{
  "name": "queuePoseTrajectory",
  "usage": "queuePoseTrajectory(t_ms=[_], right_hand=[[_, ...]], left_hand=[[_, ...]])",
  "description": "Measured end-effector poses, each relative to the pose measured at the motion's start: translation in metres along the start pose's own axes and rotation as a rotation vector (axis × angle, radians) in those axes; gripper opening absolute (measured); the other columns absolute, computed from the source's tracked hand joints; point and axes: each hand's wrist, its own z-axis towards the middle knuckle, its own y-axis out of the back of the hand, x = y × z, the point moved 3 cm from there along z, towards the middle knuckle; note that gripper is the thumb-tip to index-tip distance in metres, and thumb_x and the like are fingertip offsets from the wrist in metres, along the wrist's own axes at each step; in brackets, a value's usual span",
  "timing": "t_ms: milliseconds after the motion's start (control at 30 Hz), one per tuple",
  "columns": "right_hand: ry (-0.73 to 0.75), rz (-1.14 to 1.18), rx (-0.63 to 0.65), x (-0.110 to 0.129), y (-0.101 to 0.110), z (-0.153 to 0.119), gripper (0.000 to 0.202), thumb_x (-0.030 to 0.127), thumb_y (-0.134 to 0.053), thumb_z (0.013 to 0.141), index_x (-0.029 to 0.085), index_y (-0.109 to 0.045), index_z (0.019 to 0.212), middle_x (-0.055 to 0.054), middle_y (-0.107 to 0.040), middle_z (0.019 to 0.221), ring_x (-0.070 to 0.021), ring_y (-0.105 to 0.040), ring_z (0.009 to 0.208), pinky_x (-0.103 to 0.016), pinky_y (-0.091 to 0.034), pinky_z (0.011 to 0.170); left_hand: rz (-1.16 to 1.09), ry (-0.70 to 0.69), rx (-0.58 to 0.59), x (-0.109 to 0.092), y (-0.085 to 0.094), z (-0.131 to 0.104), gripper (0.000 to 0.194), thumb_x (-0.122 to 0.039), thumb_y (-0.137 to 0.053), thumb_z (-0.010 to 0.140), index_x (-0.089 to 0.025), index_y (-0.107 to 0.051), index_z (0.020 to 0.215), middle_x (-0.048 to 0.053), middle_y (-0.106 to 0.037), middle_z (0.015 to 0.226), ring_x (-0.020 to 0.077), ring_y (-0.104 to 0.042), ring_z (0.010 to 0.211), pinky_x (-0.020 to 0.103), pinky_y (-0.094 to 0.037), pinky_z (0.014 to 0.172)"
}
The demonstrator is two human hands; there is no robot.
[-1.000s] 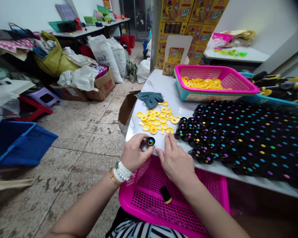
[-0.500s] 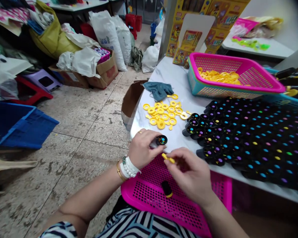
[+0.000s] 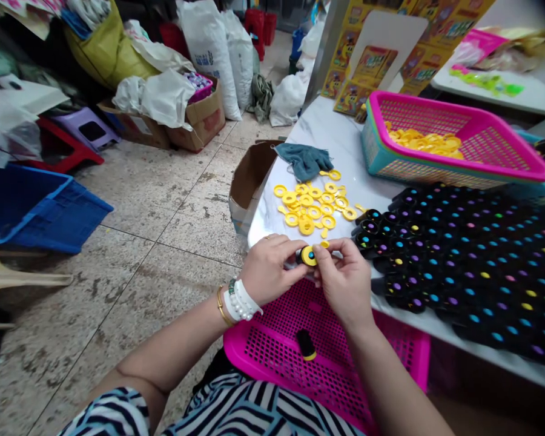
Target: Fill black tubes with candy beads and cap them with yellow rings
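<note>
My left hand (image 3: 272,269) is closed around a small black cylinder (image 3: 299,257), its end turned up toward me. A yellow plastic ring cap (image 3: 307,257) sits against that end, with a blue dot showing through its hole. My right hand (image 3: 343,275) pinches the yellow cap, thumb on its face. Below the hands, a pink mesh basket (image 3: 272,351) rests on my lap. In it lies one black cylinder with a yellow end (image 3: 306,345). Just beyond my hands, loose yellow ring caps (image 3: 314,212) are spread on the white table (image 3: 266,212).
Rows of black cylinders (image 3: 472,260) with coloured dots cover the table's right side. Behind them stands a pink and teal basket (image 3: 458,112) of yellow caps. A teal cloth (image 3: 305,160) lies near the table's left edge. On the floor are a cardboard box (image 3: 249,181) and a blue crate (image 3: 49,209).
My right hand has moved up and left, bringing the yellow cap onto the end of the black cylinder in my left hand. The view has shifted slightly.
</note>
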Motion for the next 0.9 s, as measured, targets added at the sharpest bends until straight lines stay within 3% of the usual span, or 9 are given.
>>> queuePoseTrajectory(t_ms=[167,333,500,700,900], right_hand=[[-0.016,0.029,0.013,0.001,-0.002,0.002,0.027,0.042,-0.068,0.08,0.023,-0.048,0.079,0.006,-0.054,0.061,-0.0087,-0.048,0.043,-0.021,-0.04,0.04],[0.042,-0.023,-0.009,0.004,-0.003,0.003,0.026,0.04,-0.069,0.08,0.021,-0.051,0.077,0.004,-0.054,0.066,-0.0092,-0.052,0.052,-0.022,-0.045,0.047],[0.066,-0.075,-0.056,0.004,-0.001,0.002,0.027,0.041,-0.069,0.08,0.02,-0.052,0.077,0.004,-0.055,0.062,-0.0092,-0.051,0.051,-0.02,-0.042,0.045],[0.059,-0.093,-0.015,0.006,-0.002,0.004,0.028,0.042,-0.069,0.08,0.02,-0.052,0.076,0.006,-0.054,0.059,-0.0083,-0.05,0.049,-0.018,-0.041,0.044],[0.098,-0.153,-0.015,0.004,0.0,0.003,0.022,0.037,-0.067,0.083,0.021,-0.052,0.08,0.005,-0.054,0.063,-0.0076,-0.049,0.051,-0.018,-0.039,0.045]], left_hand=[[-0.089,0.051,0.129,-0.007,0.008,0.003,0.014,-0.027,-0.066,0.08,-0.018,-0.07,0.09,-0.001,-0.065,0.066,0.012,-0.056,0.056,0.025,-0.045,0.055],[0.062,0.031,0.089,-0.003,0.0,-0.002,0.019,-0.018,-0.06,0.083,-0.019,-0.069,0.1,0.003,-0.071,0.077,0.015,-0.063,0.065,0.028,-0.048,0.061],[0.019,0.071,0.106,0.0,-0.002,-0.001,0.015,-0.022,-0.063,0.083,-0.022,-0.072,0.095,-0.001,-0.072,0.07,0.0129,-0.064,0.061,0.024,-0.046,0.057],[-0.165,0.171,0.13,-0.003,0.002,0.002,0.015,-0.024,-0.065,0.081,-0.019,-0.074,0.092,-0.002,-0.067,0.06,0.0094,-0.058,0.053,0.021,-0.044,0.053],[-0.556,0.432,0.147,0.003,-0.008,0.001,0.02,-0.033,-0.063,0.083,-0.015,-0.065,0.091,-0.007,-0.053,0.052,0.0059,-0.047,0.043,0.016,-0.036,0.041]])
